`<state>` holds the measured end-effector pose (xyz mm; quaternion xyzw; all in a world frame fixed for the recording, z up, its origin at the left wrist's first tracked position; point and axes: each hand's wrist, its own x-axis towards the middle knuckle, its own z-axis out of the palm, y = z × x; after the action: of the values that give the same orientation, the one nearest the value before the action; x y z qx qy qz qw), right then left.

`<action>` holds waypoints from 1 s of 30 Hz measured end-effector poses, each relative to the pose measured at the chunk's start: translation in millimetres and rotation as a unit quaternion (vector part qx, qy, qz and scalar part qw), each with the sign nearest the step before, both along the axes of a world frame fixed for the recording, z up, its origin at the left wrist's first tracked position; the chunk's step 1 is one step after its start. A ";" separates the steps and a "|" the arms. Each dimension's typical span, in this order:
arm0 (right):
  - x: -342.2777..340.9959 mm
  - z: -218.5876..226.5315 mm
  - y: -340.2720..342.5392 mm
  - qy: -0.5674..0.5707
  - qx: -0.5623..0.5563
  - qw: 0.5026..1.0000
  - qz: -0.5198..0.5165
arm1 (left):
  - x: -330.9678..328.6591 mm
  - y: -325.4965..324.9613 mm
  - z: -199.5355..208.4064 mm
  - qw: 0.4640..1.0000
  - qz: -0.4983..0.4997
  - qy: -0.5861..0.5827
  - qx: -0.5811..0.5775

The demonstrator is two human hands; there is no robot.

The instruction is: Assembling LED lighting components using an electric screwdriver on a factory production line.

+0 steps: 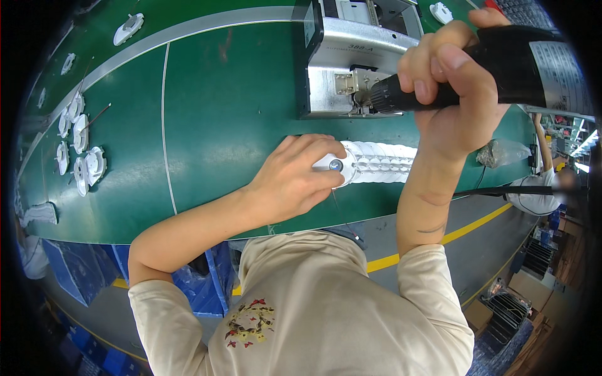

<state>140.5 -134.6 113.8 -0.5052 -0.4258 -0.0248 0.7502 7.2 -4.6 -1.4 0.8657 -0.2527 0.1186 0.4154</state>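
My left hand [300, 178] rests on the green belt and grips a round white plastic part [338, 167] with a small metal centre. That part heads a row of several overlapping white parts [382, 163] lying on their sides to its right. My right hand [461, 94] is raised above them, closed around a black electric screwdriver [501, 72] held level, its tip pointing left toward a grey metal machine [351, 56].
The green conveyor belt [219, 113] runs from left to upper right. Several loose white parts [78, 147] lie at its left, one more [128, 28] at the top. A clear plastic bag [501, 152] sits right of the row. Another person [542, 182] works far right.
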 end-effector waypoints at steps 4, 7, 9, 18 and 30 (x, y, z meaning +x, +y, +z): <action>-13.8 -3.4 -5.7 0.019 -0.031 0.999 -0.007 | 1.5 0.5 -0.4 1.000 0.000 -0.011 -0.007; -44.9 -9.2 -21.1 0.072 -0.027 0.997 0.010 | -0.1 1.3 0.1 1.000 0.003 0.004 -0.011; -60.6 -12.7 -30.6 0.071 -0.045 0.996 0.027 | 0.2 1.2 0.4 1.000 0.002 -0.003 -0.002; -78.2 -31.2 -33.3 0.125 -0.028 0.992 -0.013 | 0.4 0.9 1.0 1.000 0.005 -0.005 -0.003; -72.7 -23.2 -36.5 0.095 -0.035 0.995 -0.007 | -0.9 4.5 2.8 0.999 -0.009 0.044 -0.028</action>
<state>67.8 -171.0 90.6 -0.5346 -0.3491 0.0330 0.7689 6.3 -0.1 1.4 0.8561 -0.2385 0.0838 0.4508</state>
